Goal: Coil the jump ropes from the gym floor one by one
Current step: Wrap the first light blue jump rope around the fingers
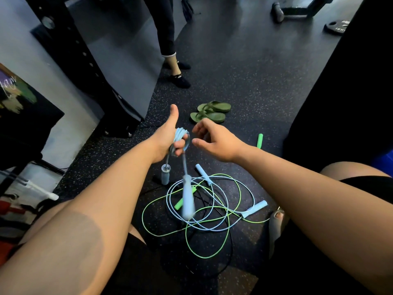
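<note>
Left hand: the left hand (168, 139) is closed around a coiled light-blue jump rope (180, 135), thumb raised, fingers curled through the loops.
Hanging handles: 2 handles of that rope dangle below the grip; 1 grey-blue handle (165, 174) hangs straight down, the other, a pale blue handle (188, 196), is blurred and lower right of the fist.
Right hand: the right hand (214, 138) is open and empty, fingers loosely curved, just right of the held coil and not touching it.
Ropes on floor: below the grip, a second light-blue rope (212, 228) and a green rope (191, 248) lie tangled together on the speckled black floor (255, 92); a thin black cord (229, 252) runs among them.
Loose green handle: 1 green handle (259, 140) lies right of the open hand.
Beyond the grip: a pair of green flip-flops (210, 112) on the floor.
Writing: white script on a dark poster (12, 90) far left of the grip, not readable.
Containers: something blue (382, 161) at the right edge, cannot tell what it is.
</note>
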